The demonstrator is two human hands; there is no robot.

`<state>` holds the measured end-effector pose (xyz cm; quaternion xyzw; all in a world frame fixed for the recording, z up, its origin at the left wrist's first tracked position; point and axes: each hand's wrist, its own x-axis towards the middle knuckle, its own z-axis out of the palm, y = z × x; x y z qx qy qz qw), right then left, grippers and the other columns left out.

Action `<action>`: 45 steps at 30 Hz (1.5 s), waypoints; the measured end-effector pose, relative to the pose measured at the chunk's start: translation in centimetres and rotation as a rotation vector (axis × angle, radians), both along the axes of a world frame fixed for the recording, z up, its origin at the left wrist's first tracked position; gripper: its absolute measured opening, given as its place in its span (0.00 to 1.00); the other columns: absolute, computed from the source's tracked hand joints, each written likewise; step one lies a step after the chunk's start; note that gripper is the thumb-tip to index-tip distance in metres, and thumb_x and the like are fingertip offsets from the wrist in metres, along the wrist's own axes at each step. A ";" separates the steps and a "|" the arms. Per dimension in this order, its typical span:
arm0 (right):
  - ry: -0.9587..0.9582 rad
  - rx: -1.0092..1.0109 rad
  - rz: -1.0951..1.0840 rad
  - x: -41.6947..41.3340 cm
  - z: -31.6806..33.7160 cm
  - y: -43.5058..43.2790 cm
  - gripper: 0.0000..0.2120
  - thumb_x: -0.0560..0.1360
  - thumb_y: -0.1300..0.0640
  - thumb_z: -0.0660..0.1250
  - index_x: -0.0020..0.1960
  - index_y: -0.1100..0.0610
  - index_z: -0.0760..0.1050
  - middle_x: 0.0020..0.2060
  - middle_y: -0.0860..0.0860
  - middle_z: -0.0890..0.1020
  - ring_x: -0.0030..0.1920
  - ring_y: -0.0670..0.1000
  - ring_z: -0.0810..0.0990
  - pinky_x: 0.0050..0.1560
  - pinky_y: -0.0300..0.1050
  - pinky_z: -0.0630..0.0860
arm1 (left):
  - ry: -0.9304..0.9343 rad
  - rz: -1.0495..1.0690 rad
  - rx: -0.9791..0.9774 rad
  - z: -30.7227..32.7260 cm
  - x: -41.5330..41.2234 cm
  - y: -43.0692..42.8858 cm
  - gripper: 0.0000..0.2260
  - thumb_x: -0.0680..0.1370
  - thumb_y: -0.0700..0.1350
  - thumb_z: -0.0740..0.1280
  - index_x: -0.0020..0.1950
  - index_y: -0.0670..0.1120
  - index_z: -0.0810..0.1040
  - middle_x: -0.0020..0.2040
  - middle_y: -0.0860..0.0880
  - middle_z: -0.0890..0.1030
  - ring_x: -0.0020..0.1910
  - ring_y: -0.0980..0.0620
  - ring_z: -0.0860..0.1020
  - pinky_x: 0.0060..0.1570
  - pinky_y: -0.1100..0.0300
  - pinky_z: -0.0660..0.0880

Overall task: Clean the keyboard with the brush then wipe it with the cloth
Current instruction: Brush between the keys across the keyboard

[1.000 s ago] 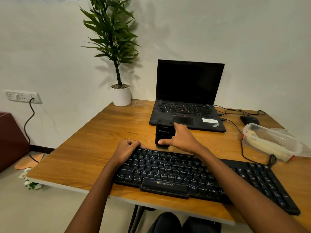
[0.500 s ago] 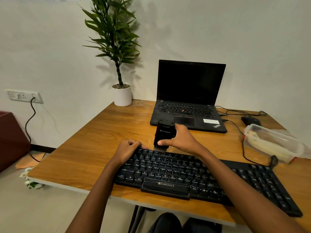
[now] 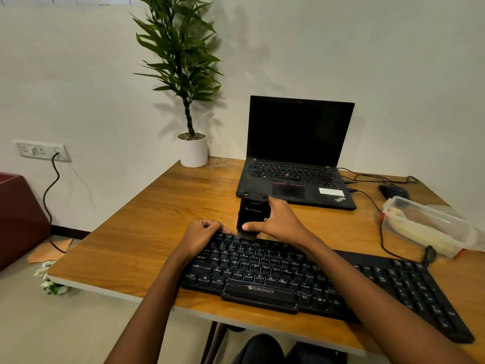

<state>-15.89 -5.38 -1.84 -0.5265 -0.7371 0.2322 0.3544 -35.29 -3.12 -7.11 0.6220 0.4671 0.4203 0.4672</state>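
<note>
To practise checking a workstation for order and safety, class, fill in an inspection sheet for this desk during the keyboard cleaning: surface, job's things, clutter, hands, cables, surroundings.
Surface: wooden table, no spills seen.
Job's things: black keyboard at the near edge; black brush upright, bristles at the keyboard's far edge; cloth not identified.
Clutter: open laptop, mouse, clear container, potted plant.
Hands: left hand holds the keyboard's far-left corner, fingers curled; right hand grips the brush.
Cables: black cable loops past the container; second cable hangs from the wall socket.
Surroundings: white wall, dark red cabinet at left, paper on the floor.
</note>
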 end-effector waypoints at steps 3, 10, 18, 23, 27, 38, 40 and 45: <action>-0.059 -0.028 0.046 -0.2 -0.2 -0.1 0.28 0.64 0.56 0.77 0.62 0.56 0.72 0.56 0.49 0.77 0.55 0.47 0.74 0.54 0.39 0.70 | -0.001 0.000 -0.002 -0.1 0.0 0.1 0.13 0.79 0.37 0.61 0.42 0.38 0.84 0.38 0.51 0.85 0.39 0.58 0.82 0.38 0.71 0.75; -0.274 0.097 -0.014 -0.3 -0.1 0.5 0.29 0.67 0.51 0.75 0.64 0.57 0.70 0.55 0.54 0.80 0.54 0.53 0.76 0.50 0.45 0.75 | -0.011 -0.004 -0.005 0.1 0.0 -0.1 0.13 0.79 0.36 0.60 0.41 0.38 0.84 0.42 0.48 0.85 0.40 0.57 0.82 0.40 0.71 0.75; -0.147 -0.006 0.051 -0.5 -0.1 0.1 0.29 0.64 0.54 0.77 0.62 0.56 0.72 0.58 0.51 0.78 0.58 0.50 0.75 0.55 0.42 0.71 | -0.004 -0.004 0.003 0.1 0.0 -0.2 0.13 0.79 0.37 0.60 0.42 0.39 0.84 0.38 0.52 0.85 0.39 0.59 0.82 0.39 0.72 0.74; -0.268 0.067 0.062 -0.9 -0.1 0.3 0.28 0.66 0.52 0.76 0.62 0.57 0.71 0.55 0.53 0.80 0.55 0.52 0.77 0.53 0.48 0.75 | 0.004 0.017 0.007 0.2 0.0 -0.1 0.13 0.78 0.36 0.60 0.40 0.40 0.84 0.37 0.52 0.85 0.37 0.60 0.82 0.39 0.71 0.74; -0.206 0.096 -0.022 -0.8 0.7 0.0 0.26 0.67 0.53 0.75 0.62 0.57 0.71 0.53 0.53 0.80 0.53 0.52 0.76 0.47 0.44 0.74 | 0.004 0.005 -0.002 0.3 0.0 -0.3 0.15 0.79 0.37 0.60 0.39 0.42 0.84 0.37 0.52 0.85 0.39 0.59 0.82 0.40 0.72 0.75; -0.243 0.090 0.040 -0.8 -0.3 0.4 0.27 0.66 0.53 0.76 0.62 0.58 0.71 0.55 0.53 0.80 0.55 0.53 0.77 0.50 0.45 0.75 | 0.015 0.023 -0.002 0.2 0.0 -0.2 0.14 0.79 0.37 0.60 0.40 0.40 0.84 0.37 0.51 0.85 0.36 0.60 0.81 0.37 0.72 0.74; -0.265 0.129 0.002 -0.8 -0.3 0.6 0.28 0.67 0.52 0.75 0.64 0.58 0.71 0.54 0.54 0.80 0.54 0.54 0.77 0.50 0.48 0.76 | 0.012 0.022 -0.013 0.2 0.0 -0.2 0.13 0.79 0.37 0.60 0.42 0.39 0.84 0.39 0.49 0.85 0.37 0.58 0.82 0.38 0.71 0.75; -0.007 -0.014 0.006 -0.3 0.1 0.2 0.28 0.64 0.55 0.78 0.60 0.56 0.72 0.54 0.50 0.78 0.55 0.49 0.76 0.53 0.42 0.74 | 0.022 0.019 -0.004 0.3 0.0 -0.3 0.14 0.79 0.36 0.60 0.41 0.40 0.84 0.36 0.54 0.85 0.37 0.61 0.81 0.38 0.72 0.74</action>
